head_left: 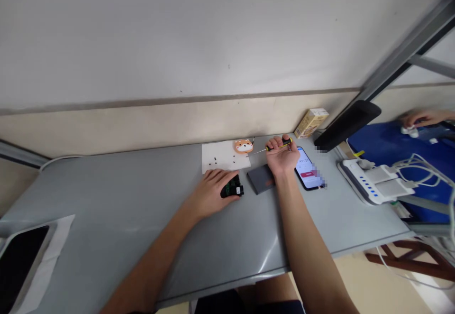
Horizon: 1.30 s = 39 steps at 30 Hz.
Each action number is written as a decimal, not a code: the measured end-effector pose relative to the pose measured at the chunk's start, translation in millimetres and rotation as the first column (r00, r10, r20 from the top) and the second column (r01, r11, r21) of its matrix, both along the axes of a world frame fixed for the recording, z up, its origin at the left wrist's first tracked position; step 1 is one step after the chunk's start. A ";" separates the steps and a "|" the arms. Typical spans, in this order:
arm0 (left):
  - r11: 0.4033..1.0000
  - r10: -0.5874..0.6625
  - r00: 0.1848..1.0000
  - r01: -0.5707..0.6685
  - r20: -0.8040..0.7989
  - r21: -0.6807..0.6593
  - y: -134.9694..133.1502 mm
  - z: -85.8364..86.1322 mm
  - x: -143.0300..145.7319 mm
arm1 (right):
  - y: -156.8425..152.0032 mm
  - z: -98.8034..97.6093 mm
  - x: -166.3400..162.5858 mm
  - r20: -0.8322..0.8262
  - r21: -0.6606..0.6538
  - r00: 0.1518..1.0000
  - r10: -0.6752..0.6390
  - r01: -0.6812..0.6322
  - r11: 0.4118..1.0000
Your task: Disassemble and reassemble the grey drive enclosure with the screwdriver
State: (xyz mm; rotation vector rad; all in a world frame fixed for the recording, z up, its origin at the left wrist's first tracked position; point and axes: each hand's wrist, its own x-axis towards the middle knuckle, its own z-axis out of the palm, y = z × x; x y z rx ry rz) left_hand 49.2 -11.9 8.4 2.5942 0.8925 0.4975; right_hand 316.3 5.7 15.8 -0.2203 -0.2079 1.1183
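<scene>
My left hand [212, 191] is closed around a small black device with a green circuit board [231, 187] showing, resting at the desk surface. In my right hand [283, 156] is a black and yellow screwdriver [287, 142], its thin metal shaft pointing left. The screwdriver tip lies over the edge of a white sheet of paper [222, 150]. Several tiny dark screws [215, 162] are scattered on that paper. An orange and white dog-face item [243, 146] sits at the paper's right side. Partly under my right wrist is a flat dark grey rectangular piece [259, 180].
A lit phone [308, 171] lies right of my right hand. Behind it stand a small carton [311, 123] and a long black object [348, 125]. A white power strip [369, 183] with cables is farther right. Another person's hand [423, 117] shows beyond. A dark-screened device [23, 262] lies at left.
</scene>
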 end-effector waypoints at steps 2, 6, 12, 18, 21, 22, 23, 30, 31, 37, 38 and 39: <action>1.000 0.012 1.000 -0.012 0.024 -0.007 -1.1 -0.2 0.2 | 0.3 -0.8 0.6 -0.016 0.012 1.000 0.014 -0.014 1.000; 1.000 0.006 0.995 -0.005 0.100 -0.012 -1.9 -0.8 0.9 | -0.1 -1.9 2.8 -0.015 0.002 1.000 0.005 -0.005 1.000; 0.993 -0.002 0.970 -0.027 0.243 0.118 -4.8 6.8 3.1 | -3.5 -0.7 4.3 -0.023 -0.010 1.000 -0.009 0.008 1.000; 0.932 -0.177 0.947 0.073 0.270 0.356 -22.9 10.9 11.9 | -6.9 3.5 -3.4 0.013 -0.048 1.000 -0.009 0.010 0.999; 0.885 -0.291 0.950 0.223 0.112 0.410 -37.5 3.4 17.1 | -8.8 6.2 -5.7 0.052 -0.095 0.998 -0.026 0.031 0.995; 0.873 -0.316 0.946 0.259 0.074 0.414 -41.7 0.4 18.7 | -9.2 6.9 -5.8 0.068 -0.113 0.997 -0.034 0.042 0.993; 0.864 -0.336 0.941 0.289 0.044 0.412 -45.1 -2.4 20.2 | -9.5 7.3 -5.6 0.082 -0.129 0.996 -0.044 0.054 0.990; 0.872 -0.368 0.929 0.358 -0.035 0.332 -50.7 -5.4 24.7 | -8.9 5.7 -5.9 0.148 -0.134 0.986 -0.072 0.092 0.987; 0.880 -0.360 0.932 0.350 -0.029 0.322 -50.3 -4.0 24.4 | -8.9 5.8 -6.4 0.169 -0.142 0.983 -0.073 0.097 0.985; 0.908 -0.240 0.964 0.179 0.118 0.379 -32.8 0.8 11.5 | -9.2 8.3 -5.4 0.210 -0.151 0.975 -0.078 0.111 0.982; 0.921 -0.174 0.970 0.099 0.171 0.376 -27.0 1.4 6.8 | -9.3 8.5 -4.9 0.197 -0.135 0.977 -0.081 0.109 0.985; 0.930 -0.090 0.971 0.002 0.222 0.368 -20.9 2.3 1.5 | -9.4 8.6 -4.4 0.181 -0.114 0.980 -0.081 0.102 0.988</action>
